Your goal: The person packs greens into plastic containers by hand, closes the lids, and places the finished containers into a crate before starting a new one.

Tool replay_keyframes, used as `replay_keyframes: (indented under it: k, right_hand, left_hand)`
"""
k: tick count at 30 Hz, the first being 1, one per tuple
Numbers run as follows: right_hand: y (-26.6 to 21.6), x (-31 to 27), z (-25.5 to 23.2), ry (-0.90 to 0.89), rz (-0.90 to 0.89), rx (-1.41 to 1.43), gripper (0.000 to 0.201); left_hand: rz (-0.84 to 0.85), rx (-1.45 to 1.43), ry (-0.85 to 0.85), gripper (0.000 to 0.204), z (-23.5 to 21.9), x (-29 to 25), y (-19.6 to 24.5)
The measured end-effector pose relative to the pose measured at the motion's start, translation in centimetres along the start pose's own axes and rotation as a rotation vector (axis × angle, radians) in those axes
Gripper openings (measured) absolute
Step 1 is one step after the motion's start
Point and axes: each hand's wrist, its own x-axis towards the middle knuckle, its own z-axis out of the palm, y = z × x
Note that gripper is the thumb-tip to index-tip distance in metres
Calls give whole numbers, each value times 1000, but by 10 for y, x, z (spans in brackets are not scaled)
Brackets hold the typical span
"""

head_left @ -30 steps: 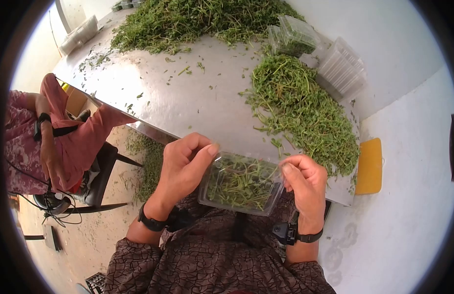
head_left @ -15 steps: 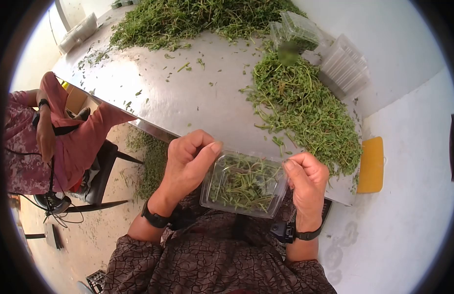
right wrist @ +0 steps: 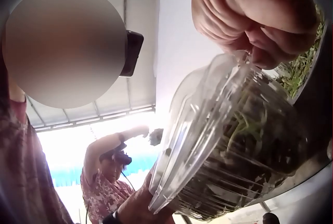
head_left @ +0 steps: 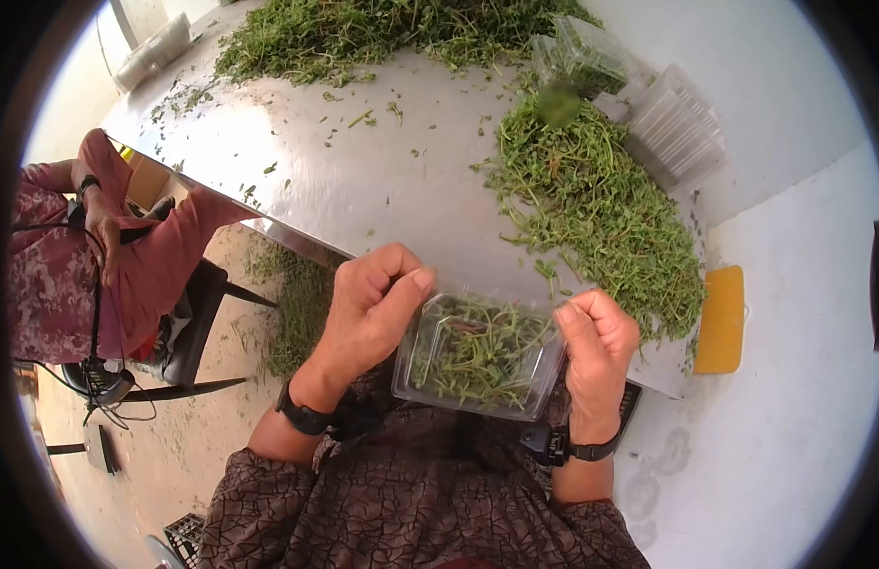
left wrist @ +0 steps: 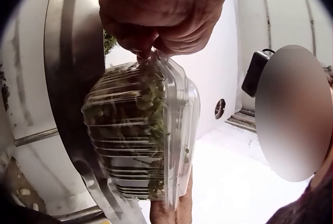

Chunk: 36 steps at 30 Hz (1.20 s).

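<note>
A clear plastic clamshell box [head_left: 477, 353] filled with green herb sprigs is held over the lap at the near edge of the steel table [head_left: 364, 180]. My left hand [head_left: 378, 308] pinches its left rim, thumb on top. My right hand [head_left: 596, 341] pinches the right rim with curled fingers. The left wrist view shows the closed box [left wrist: 143, 133] from below, gripped by the left hand [left wrist: 161, 13]. In the right wrist view the box [right wrist: 234, 146] hangs under the right hand [right wrist: 255, 16].
A loose heap of green herbs [head_left: 601, 209] lies on the table's right side, a bigger heap [head_left: 383, 33] at the far end. Empty clear boxes [head_left: 672, 123] are stacked at the right. A yellow block [head_left: 719, 318] lies beside the table. Another person [head_left: 70, 256] sits at left.
Both hands have kept their grip while the box shifted slightly toward the body and tilted. The person at left raised a hand higher.
</note>
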Motion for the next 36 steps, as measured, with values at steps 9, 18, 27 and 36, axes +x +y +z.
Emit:
replay_keyframes:
  k: [9,18,27,36]
  right_hand:
    - [4,1,-5,49,180,155,21]
    - [8,-1,-2,65,179,295,17]
    - [8,1,3,79,201,275,18]
    - [5,4,5,86,232,215,20]
  left_hand:
    - [-193,-289,6,26,5,6,3]
    - [-118,-203,-90,25,-3,23,5]
    - [-128,-38,-132,23,-4,44,9]
    - [-140,-73,-138,23,-2,50,3]
